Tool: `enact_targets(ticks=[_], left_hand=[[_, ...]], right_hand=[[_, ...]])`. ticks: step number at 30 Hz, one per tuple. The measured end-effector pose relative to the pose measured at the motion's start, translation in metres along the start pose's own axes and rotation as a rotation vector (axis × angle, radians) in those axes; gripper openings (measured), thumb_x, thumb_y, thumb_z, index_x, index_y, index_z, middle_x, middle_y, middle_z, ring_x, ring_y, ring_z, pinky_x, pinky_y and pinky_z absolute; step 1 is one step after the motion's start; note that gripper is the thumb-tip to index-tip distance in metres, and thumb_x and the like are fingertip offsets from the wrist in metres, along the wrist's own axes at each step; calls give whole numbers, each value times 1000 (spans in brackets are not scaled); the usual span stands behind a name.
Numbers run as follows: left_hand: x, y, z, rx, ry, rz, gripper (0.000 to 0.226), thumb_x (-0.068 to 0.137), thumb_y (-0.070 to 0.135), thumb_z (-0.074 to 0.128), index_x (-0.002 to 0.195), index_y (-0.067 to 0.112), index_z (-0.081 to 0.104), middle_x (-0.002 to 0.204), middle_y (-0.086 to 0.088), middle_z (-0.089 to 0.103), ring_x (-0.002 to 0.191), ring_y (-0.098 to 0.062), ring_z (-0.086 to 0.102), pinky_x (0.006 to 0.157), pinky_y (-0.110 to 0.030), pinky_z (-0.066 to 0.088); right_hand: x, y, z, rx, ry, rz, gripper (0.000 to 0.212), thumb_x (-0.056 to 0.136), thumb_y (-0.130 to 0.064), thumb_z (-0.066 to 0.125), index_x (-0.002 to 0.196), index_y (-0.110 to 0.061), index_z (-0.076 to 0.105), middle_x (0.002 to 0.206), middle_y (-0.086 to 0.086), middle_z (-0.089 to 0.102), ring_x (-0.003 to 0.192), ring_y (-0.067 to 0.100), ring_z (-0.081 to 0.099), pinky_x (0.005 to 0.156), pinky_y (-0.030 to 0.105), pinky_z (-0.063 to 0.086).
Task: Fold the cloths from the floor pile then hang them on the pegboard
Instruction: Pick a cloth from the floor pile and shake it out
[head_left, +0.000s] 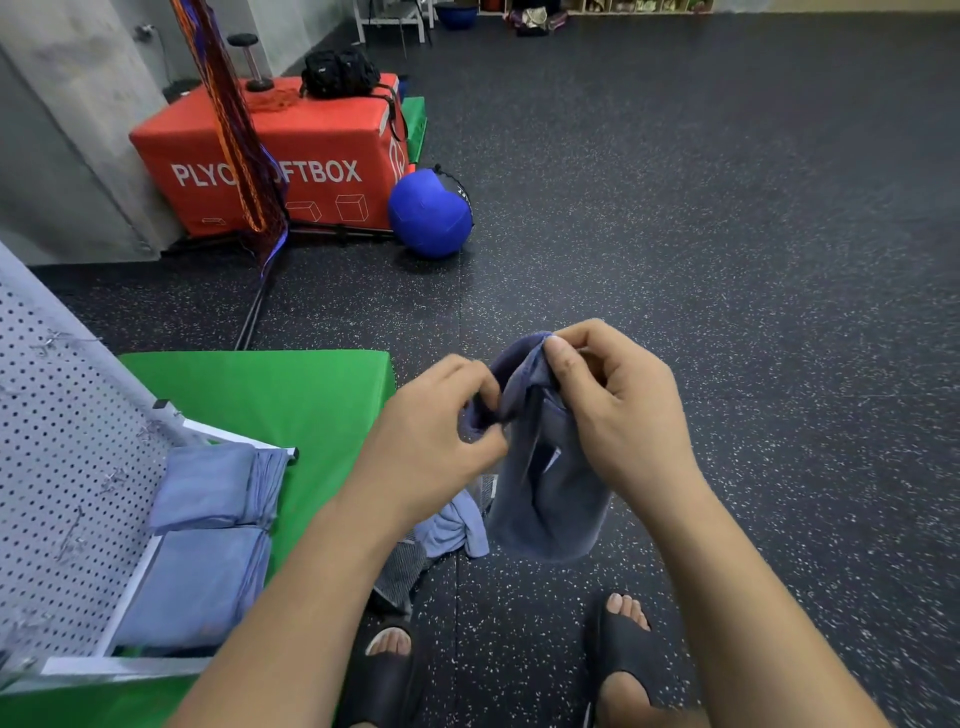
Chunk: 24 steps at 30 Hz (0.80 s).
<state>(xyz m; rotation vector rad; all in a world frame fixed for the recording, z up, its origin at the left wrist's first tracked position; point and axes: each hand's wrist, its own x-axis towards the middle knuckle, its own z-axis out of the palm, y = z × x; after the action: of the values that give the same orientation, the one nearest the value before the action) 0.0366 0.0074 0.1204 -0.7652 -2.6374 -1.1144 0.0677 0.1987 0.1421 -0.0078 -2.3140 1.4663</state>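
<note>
A dark blue cloth (545, 499) hangs in the air in front of me, held at its top by both hands. My left hand (431, 436) pinches one upper edge of it. My right hand (618, 410) pinches the other upper edge a little higher. Below, on the floor, lies the pile: a light blue cloth (454, 527) and a grey cloth (400, 569), partly hidden by my left forearm. Two folded light blue cloths (208, 535) hang on the white pegboard (62, 452) at the left.
A green mat (291, 395) lies under the pegboard's foot. Behind stand a red plyo soft box (322, 156), a blue ball (428, 213) and hanging orange and purple straps (234, 130). My feet in black slippers (628, 654) stand on the dark speckled floor.
</note>
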Motion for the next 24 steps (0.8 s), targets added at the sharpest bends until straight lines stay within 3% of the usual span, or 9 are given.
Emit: enact_targets(ticks=[2, 7, 9, 11, 15, 17, 19, 21, 24], left_hand=[[0, -9, -1, 45, -1, -22, 8, 79, 28, 70, 85, 26, 65, 89, 11, 63, 87, -11, 63, 78, -40, 52], [0, -22, -10, 73, 38, -105, 19, 80, 44, 73, 80, 27, 64, 82, 14, 66, 79, -3, 62, 72, -32, 49], [1, -24, -15, 28, 76, -150, 22, 85, 35, 80, 79, 24, 62, 77, 11, 67, 64, -1, 56, 63, -29, 42], [3, -23, -21, -95, 116, -207, 23, 88, 22, 81, 79, 21, 61, 78, 6, 72, 58, -1, 54, 62, -33, 46], [3, -13, -33, -525, 78, -273, 24, 85, 0, 80, 89, 12, 60, 93, -1, 77, 80, -14, 66, 76, -35, 53], [2, -9, -36, -556, -41, -294, 31, 84, -4, 73, 101, 17, 58, 95, -7, 71, 80, -14, 62, 75, -30, 48], [-1, -7, -33, -511, -153, -322, 45, 85, -12, 65, 113, 22, 58, 94, -2, 68, 77, -10, 59, 70, -25, 44], [-3, -5, -27, -471, -222, -340, 49, 86, -8, 68, 119, 27, 59, 97, 4, 71, 78, -11, 61, 72, -25, 48], [-3, -4, -17, -438, -223, -305, 36, 87, 17, 83, 115, 31, 64, 103, 9, 75, 90, -15, 71, 86, -33, 56]], right_hand=[[2, 1, -5, -2, 24, 7, 18, 106, -30, 64, 91, -25, 71, 74, -5, 72, 67, 4, 58, 64, 25, 48], [6, 10, -15, -113, 48, -2, 17, 107, -31, 62, 92, -26, 69, 73, -9, 70, 70, 8, 63, 67, 27, 49], [6, 14, -17, -184, 39, -15, 16, 108, -31, 61, 93, -27, 66, 71, -11, 68, 69, 9, 61, 67, 26, 47], [5, 18, -19, -247, 22, -27, 15, 109, -32, 59, 94, -27, 62, 67, -11, 64, 66, 12, 58, 64, 28, 45], [5, 19, -21, -278, 31, -26, 15, 110, -35, 56, 98, -26, 59, 67, -12, 62, 65, 11, 58, 63, 28, 44], [5, 20, -17, -277, 12, -15, 14, 110, -36, 56, 99, -27, 59, 68, -11, 64, 66, 9, 59, 64, 29, 46], [2, 21, -9, -275, -30, -14, 15, 110, -37, 55, 99, -27, 59, 65, -6, 64, 65, 11, 61, 65, 37, 49], [-1, 21, -1, -260, -56, -35, 15, 110, -37, 56, 100, -26, 59, 65, -4, 64, 65, 12, 61, 66, 38, 50], [-4, 16, 8, -235, -86, -52, 15, 110, -36, 57, 99, -27, 60, 63, -8, 60, 64, 12, 57, 60, 25, 44]])
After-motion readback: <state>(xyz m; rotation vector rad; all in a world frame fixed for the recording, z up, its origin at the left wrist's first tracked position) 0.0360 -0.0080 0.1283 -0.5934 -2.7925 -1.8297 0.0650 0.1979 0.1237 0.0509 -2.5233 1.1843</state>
